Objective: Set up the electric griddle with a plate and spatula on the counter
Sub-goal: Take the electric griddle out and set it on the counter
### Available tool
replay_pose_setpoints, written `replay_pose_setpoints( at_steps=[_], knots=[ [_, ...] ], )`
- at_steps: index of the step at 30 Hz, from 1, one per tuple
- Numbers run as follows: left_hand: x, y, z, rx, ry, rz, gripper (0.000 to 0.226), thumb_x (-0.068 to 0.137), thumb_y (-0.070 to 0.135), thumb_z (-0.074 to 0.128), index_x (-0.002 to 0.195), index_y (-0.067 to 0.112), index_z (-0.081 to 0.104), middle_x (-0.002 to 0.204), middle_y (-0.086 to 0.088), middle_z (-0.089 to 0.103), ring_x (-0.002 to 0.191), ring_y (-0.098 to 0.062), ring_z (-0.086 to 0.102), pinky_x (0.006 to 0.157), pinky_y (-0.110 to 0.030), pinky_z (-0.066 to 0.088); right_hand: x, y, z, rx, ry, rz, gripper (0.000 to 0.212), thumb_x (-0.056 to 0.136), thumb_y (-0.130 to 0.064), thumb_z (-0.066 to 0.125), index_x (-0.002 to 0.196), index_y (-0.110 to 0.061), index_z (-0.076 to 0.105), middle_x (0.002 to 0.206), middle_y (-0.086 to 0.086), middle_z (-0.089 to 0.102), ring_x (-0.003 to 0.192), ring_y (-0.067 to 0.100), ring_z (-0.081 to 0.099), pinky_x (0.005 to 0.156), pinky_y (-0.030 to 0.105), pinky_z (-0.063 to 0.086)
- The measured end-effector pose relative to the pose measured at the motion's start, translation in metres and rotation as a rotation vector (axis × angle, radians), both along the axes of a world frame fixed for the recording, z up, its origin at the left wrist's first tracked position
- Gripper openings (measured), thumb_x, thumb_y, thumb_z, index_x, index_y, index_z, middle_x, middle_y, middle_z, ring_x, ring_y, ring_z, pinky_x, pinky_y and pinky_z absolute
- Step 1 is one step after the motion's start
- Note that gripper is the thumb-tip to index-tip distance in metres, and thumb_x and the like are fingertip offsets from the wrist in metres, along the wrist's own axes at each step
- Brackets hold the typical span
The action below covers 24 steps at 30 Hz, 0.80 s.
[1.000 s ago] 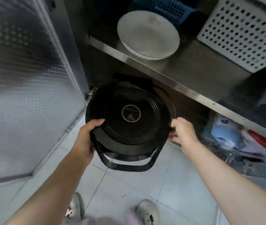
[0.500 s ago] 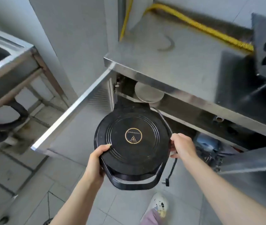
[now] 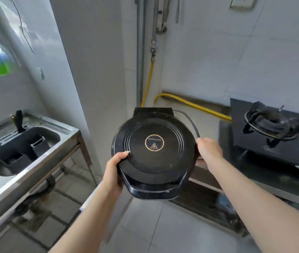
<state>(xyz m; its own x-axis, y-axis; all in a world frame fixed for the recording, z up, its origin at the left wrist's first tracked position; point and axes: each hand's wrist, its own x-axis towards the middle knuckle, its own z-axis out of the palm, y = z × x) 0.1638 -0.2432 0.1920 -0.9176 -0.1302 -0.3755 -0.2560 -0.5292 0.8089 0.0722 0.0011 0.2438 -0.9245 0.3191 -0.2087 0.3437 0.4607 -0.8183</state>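
Observation:
I hold a round black electric griddle point(image 3: 154, 152) with its lid closed, a gold ring mark in the lid's centre and a handle loop toward me. My left hand point(image 3: 115, 168) grips its left rim, thumb on the lid. My right hand point(image 3: 209, 150) grips its right side, where the black cord point(image 3: 190, 121) loops up behind. The griddle hangs in the air at the front edge of the steel counter point(image 3: 209, 115). No plate or spatula shows in this view.
A black gas stove point(image 3: 274, 128) with a burner grate takes up the counter's right part. A yellow gas hose point(image 3: 190, 103) runs along the back wall. A steel sink point(image 3: 35, 143) with a black rack in it stands at the left. Open cabinet below the counter.
I have lifted the griddle out of the lower cabinet and up to counter height. My view rose from the cabinet shelves to the counter, stove and wall.

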Motion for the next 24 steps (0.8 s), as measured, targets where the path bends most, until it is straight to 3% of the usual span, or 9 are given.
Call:
replay_pose_setpoints(
  at_steps=[2,5,9,11,14,17,20,24],
  knots=[
    [-0.02,0.0,0.02,-0.011,0.032,0.01,0.034,0.064,0.036,0.067,0.091,0.018,0.077,0.101,-0.009,0.075,0.096,-0.028,0.069,0.093,-0.041,0.05,-0.015,0.002,0.024,0.007,0.032,0.019,0.019,0.095,-0.023,0.044,0.088,-0.015,0.059,0.081,0.006,0.061,0.068,0.018,0.061,0.049,0.024,0.049],
    [-0.054,0.006,0.041,0.002,0.053,0.005,0.037,0.064,0.036,0.068,0.094,0.017,0.077,0.102,-0.009,0.074,0.095,-0.028,0.069,0.093,-0.041,0.05,-0.044,0.008,0.052,-0.066,0.08,0.002,0.017,0.094,-0.018,0.045,0.091,-0.012,0.061,0.088,0.012,0.064,0.08,0.029,0.068,0.072,0.041,0.062],
    [-0.113,0.021,0.057,0.025,0.107,-0.006,0.035,0.066,0.034,0.067,0.093,0.014,0.077,0.102,-0.01,0.074,0.093,-0.029,0.07,0.089,-0.041,0.051,-0.099,0.027,0.074,-0.105,0.163,-0.039,0.021,0.089,-0.016,0.047,0.073,-0.016,0.06,0.081,0.009,0.064,0.073,0.028,0.068,0.055,0.033,0.06],
    [-0.14,0.028,0.063,0.025,0.117,-0.024,0.029,0.069,0.033,0.064,0.088,0.015,0.078,0.098,-0.01,0.075,0.089,-0.028,0.071,0.084,-0.04,0.053,-0.125,0.035,0.079,-0.114,0.171,-0.041,0.022,0.088,-0.015,0.048,0.069,-0.014,0.059,0.08,0.01,0.064,0.077,0.031,0.068,0.064,0.04,0.062],
    [-0.197,0.043,0.066,-0.021,0.107,-0.033,0.026,0.073,0.03,0.061,0.086,0.015,0.077,0.095,-0.009,0.075,0.087,-0.027,0.07,0.089,-0.041,0.051,-0.18,0.055,0.074,-0.143,0.151,-0.067,0.022,0.088,-0.014,0.049,0.085,-0.001,0.066,0.095,0.021,0.067,0.089,0.038,0.067,0.08,0.053,0.058],
    [-0.244,0.055,0.057,-0.025,0.078,-0.042,0.03,0.072,0.028,0.061,0.094,0.012,0.075,0.099,-0.012,0.074,0.09,-0.029,0.069,0.091,-0.04,0.05,-0.23,0.069,0.058,-0.152,0.135,-0.081,0.022,0.089,-0.012,0.049,0.093,0.001,0.066,0.102,0.023,0.067,0.095,0.039,0.065,0.081,0.053,0.058],
    [-0.282,0.064,0.036,-0.016,0.026,-0.06,0.026,0.072,0.029,0.062,0.087,0.013,0.077,0.095,-0.011,0.075,0.087,-0.028,0.07,0.09,-0.04,0.051,-0.272,0.08,0.035,-0.159,0.1,-0.086,0.017,0.091,-0.011,0.053,0.096,-0.002,0.066,0.102,0.021,0.067,0.09,0.036,0.067,0.076,0.048,0.061],
    [-0.315,0.067,0.002,-0.079,-0.091,-0.055,0.041,0.064,0.034,0.068,0.097,0.013,0.075,0.104,-0.011,0.074,0.102,-0.031,0.066,0.103,-0.046,0.043,-0.309,0.088,0.001,-0.17,0.035,-0.061,0.016,0.092,-0.009,0.052,0.078,-0.008,0.06,0.091,0.022,0.07,0.08,0.035,0.07,0.077,0.05,0.06]
  ],
)
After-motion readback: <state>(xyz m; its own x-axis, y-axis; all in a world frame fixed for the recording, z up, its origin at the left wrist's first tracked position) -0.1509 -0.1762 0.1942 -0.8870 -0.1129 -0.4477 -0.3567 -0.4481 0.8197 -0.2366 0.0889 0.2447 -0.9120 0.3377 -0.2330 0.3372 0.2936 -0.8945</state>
